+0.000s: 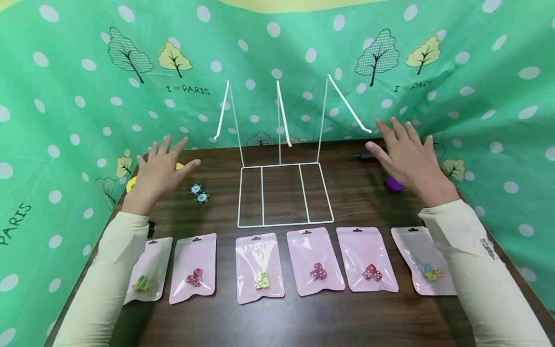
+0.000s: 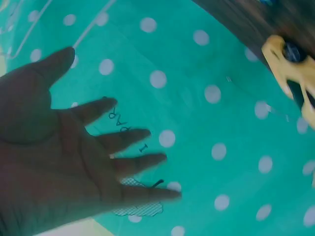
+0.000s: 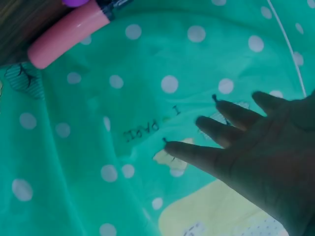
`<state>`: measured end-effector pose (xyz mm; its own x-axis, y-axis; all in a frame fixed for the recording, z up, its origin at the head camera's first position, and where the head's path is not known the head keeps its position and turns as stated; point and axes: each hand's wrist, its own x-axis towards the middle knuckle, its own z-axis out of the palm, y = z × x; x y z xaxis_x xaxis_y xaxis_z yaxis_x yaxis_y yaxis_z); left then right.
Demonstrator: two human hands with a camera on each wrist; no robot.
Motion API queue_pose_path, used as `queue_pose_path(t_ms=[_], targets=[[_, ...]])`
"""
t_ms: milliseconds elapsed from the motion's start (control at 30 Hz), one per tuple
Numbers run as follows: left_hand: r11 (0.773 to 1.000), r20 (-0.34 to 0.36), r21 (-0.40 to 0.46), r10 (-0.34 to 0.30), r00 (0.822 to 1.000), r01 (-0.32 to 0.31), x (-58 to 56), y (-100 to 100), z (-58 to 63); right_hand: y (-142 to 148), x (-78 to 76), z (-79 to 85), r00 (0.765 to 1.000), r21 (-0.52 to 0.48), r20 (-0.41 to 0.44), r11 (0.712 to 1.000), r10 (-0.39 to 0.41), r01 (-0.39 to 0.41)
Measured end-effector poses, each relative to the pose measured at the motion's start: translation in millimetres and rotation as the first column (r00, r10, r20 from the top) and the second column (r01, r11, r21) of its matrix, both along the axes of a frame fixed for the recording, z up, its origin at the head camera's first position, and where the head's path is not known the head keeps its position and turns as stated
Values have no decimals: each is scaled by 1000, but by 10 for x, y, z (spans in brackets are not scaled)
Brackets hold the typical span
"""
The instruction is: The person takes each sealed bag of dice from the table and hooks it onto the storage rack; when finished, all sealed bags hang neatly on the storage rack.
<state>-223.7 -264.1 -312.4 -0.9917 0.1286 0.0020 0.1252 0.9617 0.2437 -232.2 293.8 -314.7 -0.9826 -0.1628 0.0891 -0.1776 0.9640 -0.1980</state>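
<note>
Both hands hover over the table with fingers spread, holding nothing. My left hand (image 1: 158,174) is above the left side, near two dark poker chips (image 1: 196,189) and a yellow object (image 2: 280,59) partly hidden below it. My right hand (image 1: 409,161) is raised on the other side, over a purple object (image 1: 394,184) and a dark, thin-tipped tool (image 1: 363,155). Between them stands a white wire rack (image 1: 286,225) with three bare prongs slanting forward. In front of it lies a row of pink zip bags, including one with yellow dice (image 1: 249,255) and one with red dice (image 1: 310,250).
More pink bags lie at both ends of the row, the rightmost (image 1: 409,246) partly covered by the right sleeve. A pink cylinder (image 3: 69,34) shows in the right wrist view. Green dotted cloth (image 1: 277,48) walls the dark wooden table (image 1: 295,323) at the back and sides.
</note>
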Motion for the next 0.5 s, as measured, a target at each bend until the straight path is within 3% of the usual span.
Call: queue_pose_path(t_ms=[100, 233, 500], targets=[[982, 43, 136, -139, 989, 132, 0, 22, 23, 91, 21, 51, 998, -27, -69, 1000, 5, -7], [915, 28, 279, -311, 950, 292, 22, 75, -36, 267, 105, 100, 985, -51, -173, 999, 0, -9], [795, -17, 409, -484, 875, 447, 64, 242, -320, 752, 464, -2, 968, -176, -237, 983, -86, 44]])
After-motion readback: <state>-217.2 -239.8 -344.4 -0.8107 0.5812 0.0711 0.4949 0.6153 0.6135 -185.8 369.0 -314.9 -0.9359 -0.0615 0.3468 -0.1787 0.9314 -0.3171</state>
